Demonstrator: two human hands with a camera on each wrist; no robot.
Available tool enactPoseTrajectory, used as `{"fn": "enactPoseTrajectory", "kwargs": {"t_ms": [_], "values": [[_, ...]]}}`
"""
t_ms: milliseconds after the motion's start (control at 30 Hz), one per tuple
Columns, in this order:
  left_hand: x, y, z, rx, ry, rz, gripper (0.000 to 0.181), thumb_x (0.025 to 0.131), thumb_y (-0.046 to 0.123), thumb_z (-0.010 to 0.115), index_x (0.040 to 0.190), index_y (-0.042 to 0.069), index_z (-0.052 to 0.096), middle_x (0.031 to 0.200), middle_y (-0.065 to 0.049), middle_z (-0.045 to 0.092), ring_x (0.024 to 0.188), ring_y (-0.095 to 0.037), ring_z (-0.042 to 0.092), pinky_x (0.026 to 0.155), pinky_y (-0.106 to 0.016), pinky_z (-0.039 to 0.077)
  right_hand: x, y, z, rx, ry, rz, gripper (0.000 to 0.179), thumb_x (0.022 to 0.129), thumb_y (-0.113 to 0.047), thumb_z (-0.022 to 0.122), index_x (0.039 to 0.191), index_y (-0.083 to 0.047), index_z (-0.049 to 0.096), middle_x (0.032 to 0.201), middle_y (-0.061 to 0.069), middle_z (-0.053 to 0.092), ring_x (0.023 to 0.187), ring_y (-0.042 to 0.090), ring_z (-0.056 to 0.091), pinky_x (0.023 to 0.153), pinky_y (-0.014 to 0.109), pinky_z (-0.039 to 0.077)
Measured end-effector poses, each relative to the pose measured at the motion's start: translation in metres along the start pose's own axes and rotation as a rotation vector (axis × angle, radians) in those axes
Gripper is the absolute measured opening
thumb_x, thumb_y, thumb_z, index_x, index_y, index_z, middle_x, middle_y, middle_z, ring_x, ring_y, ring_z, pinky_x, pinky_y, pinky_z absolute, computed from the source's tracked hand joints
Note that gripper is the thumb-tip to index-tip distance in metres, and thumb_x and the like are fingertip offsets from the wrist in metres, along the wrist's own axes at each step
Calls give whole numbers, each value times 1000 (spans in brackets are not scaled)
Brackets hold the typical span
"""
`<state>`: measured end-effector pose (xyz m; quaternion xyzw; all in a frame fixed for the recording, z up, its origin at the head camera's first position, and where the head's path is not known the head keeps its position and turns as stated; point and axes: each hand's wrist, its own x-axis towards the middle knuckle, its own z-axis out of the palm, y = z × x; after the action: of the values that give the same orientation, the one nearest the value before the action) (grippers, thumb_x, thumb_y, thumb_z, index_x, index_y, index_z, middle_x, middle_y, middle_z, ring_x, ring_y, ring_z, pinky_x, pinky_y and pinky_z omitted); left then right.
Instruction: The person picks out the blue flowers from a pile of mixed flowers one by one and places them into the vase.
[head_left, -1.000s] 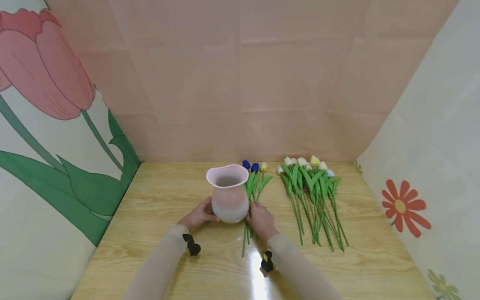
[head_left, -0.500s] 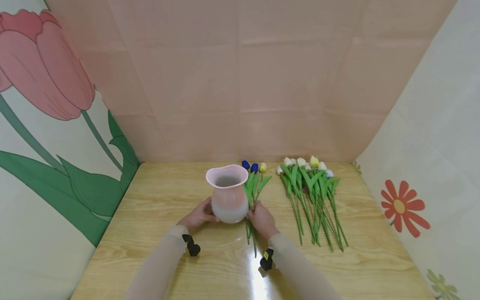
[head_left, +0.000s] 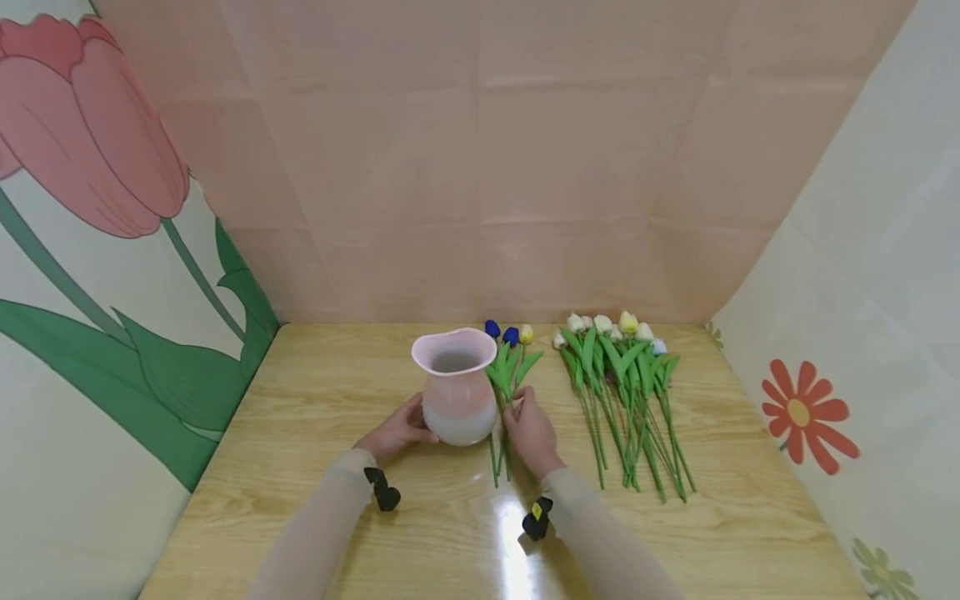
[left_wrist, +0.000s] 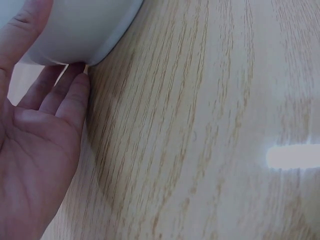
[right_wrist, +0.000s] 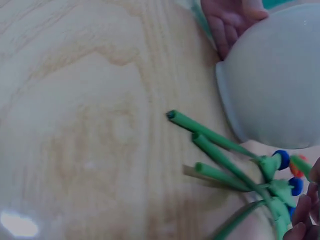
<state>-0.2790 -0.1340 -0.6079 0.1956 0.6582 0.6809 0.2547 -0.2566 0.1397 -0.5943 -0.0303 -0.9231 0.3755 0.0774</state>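
Cupped low by the left hand [head_left: 397, 432], the pink-and-white vase [head_left: 459, 404] is held upright near the middle of the tabletop [head_left: 420, 542], its wide wavy mouth facing up. Thumb against the wall, fingertips tucked in at the foot: that grip is seen clearly from the left wrist. Over on the other side, a narrow pinch is made by the right hand [head_left: 532, 433], stems of the small tulip bunch [head_left: 504, 367] being caught between thumb and fingers; how many stems are held cannot be told. Blue and yellow heads are pointed toward the far edge, and the cut stem ends are aimed toward the near edge. Just beside the vase the bunch is laid, its leaves partly hidden by the pink rim in the head view. Farther toward the right edge, well apart from the vase, a larger tulip bunch [head_left: 633, 383] is spread, white and yellow heads set by the far edge, green stems fanned toward the near one. Across the near edge, pale sleeves [head_left: 318, 525] are stretched, a black device [head_left: 536, 518] being worn at each wrist. Behind the far edge, a pink backdrop [head_left: 480, 158] is hung, its creases plainly shown.
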Motion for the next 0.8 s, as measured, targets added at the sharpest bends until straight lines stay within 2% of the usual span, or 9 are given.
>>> {"fn": "enactPoseTrajectory", "kwargs": {"t_ms": [233,467,600,733,800], "values": [[1,-3,-1,9,5,-3,87,80,-2,74,151,23,29,154,-11,36,139,-29,37,107,-37,40,2,-9,-15,-30,86,-57,24,94,-25,60,114,-15,50,71,-2,56,51,12,47,45,28,37],[0,-2,-1,-8,2,-10,85,81,-4,72,150,20,29,155,-13,35,138,-30,38,106,-37,42,11,-9,-44,-48,212,-170,37,94,-25,62,126,-9,50,72,-3,55,43,10,41,38,28,32],[-1,1,-1,-10,1,-10,87,80,-4,73,151,20,28,155,-13,34,139,-29,37,105,-35,42,19,-2,-63,-41,249,-170,37,97,-31,57,129,-12,52,73,-4,54,41,11,38,36,28,31],[0,0,-1,-10,3,-9,88,80,-4,73,152,20,28,155,-12,33,139,-28,37,105,-34,42,27,5,-82,-20,277,-150,31,98,-31,56,123,-14,56,73,-2,55,42,14,39,37,29,32],[0,0,-1,-7,5,-9,88,80,-3,73,152,20,27,155,-13,34,137,-28,39,104,-34,43,31,10,-89,-45,307,-139,30,97,-31,58,120,-13,58,73,-1,57,43,14,42,38,29,33]]}}
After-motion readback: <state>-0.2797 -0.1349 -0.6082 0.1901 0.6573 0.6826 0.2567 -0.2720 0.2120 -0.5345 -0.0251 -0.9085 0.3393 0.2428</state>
